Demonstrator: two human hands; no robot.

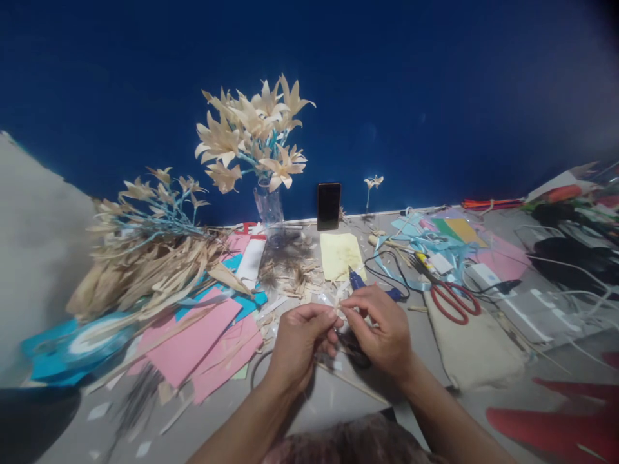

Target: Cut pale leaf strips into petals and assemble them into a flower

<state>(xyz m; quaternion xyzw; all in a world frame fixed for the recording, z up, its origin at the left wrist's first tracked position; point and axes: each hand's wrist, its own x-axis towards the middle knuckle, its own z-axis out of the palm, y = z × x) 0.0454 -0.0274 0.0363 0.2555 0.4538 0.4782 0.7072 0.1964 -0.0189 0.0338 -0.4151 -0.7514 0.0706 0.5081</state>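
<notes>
At the middle of the bench (pixel 333 407), holds a small pale piece (pixel 340 298) above the litter, right where both hands meet. Pinches it between thumb and forefinger of the left hand (pixel 300 335), with the other fingers curled beneath. Brings thumb and forefinger of the right hand (pixel 382 330) together on the same piece from the opposite side, just beside the left fingertips. Cannot tell its exact shape: too small and blurred.

Just beyond the hands, shows a blue glue gun (pixel 356 280) lying at the near right corner of a yellow sheet (pixel 339 251), with scraps of straw-coloured husk strewn to the left. Farther back, against a blue wall (pixel 411 96), has a phone (pixel 329 207) propped upright, with a single pale flower stem (pixel 372 183) to its right and a clear vase (pixel 269 209) of pale flowers (pixel 258 122) to its left.

On the left, has a heap of dried husks (pixel 145 274) under another bunch of flowers (pixel 159 193), and pink paper (pixel 193 335) overlapping blue paper (pixel 251 301) in front. On the right, shows red-handled scissors (pixel 442 287) resting partly on a cream cloth (pixel 476 354), near a white power strip (pixel 520 310) and coloured sheets (pixel 465 232).
</notes>
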